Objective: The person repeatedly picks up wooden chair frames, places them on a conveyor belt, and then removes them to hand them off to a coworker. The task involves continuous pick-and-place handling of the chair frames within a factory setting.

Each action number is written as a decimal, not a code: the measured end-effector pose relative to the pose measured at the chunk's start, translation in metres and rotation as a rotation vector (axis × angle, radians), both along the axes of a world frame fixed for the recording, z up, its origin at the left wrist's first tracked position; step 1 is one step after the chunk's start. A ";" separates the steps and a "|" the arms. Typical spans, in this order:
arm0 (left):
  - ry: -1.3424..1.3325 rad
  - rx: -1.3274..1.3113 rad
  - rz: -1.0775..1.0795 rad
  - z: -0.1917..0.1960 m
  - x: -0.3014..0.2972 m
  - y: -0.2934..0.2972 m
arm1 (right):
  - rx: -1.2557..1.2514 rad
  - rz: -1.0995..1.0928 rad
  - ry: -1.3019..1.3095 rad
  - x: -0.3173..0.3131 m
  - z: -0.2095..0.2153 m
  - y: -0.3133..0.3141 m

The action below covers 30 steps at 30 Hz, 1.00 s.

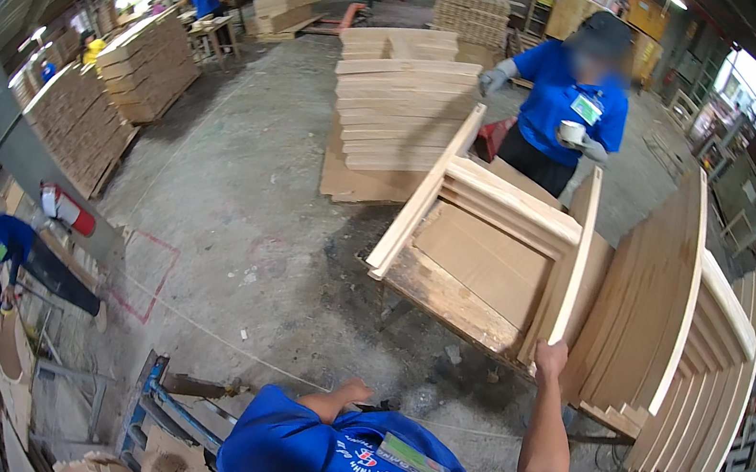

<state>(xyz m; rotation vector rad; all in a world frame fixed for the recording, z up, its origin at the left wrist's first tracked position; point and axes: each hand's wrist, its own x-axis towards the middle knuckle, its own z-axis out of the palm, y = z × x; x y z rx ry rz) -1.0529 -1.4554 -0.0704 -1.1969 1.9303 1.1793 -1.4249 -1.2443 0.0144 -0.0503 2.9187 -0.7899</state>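
Workshop floor, concrete, stacks of cut boards all round. A tall stack of pale planks point(397, 103) sits mid-floor behind the work cart point(446, 299); more board piles point(146, 63) lie along the left. A co-worker point(566, 98) in blue shirt and grey gloves stands at the far end of the cart holding a roll of tape point(571, 131). Leaning curved panels point(677, 307) stand packed just right of the cart, touching its side. Another person in blue crouches at far left.

Right hand point(551, 359) reaches up and forward, arm almost straight, fingers wrapped round the near end of the wooden frame's point(496, 224) right rail. Left hand point(354, 391) is low, elbow bent, close to the chest, near a blue metal stand point(171, 400); cannot tell how its fingers are set.

The wooden frame lies tilted on the cart, open side up, a flat board panel inside it.
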 end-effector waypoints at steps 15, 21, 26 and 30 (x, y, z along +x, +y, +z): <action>-0.101 -0.071 0.050 -0.002 -0.001 -0.031 | -0.042 -0.019 -0.041 0.004 0.009 -0.005; 0.114 0.028 0.240 0.005 -0.014 -0.034 | -0.019 -0.022 -0.026 0.000 0.003 0.006; 0.702 0.150 1.218 0.030 -0.042 -0.090 | -0.074 -0.021 0.009 0.003 0.009 0.003; 0.935 -0.224 1.320 0.087 -0.079 -0.166 | -0.049 -0.013 -0.031 0.004 0.013 0.006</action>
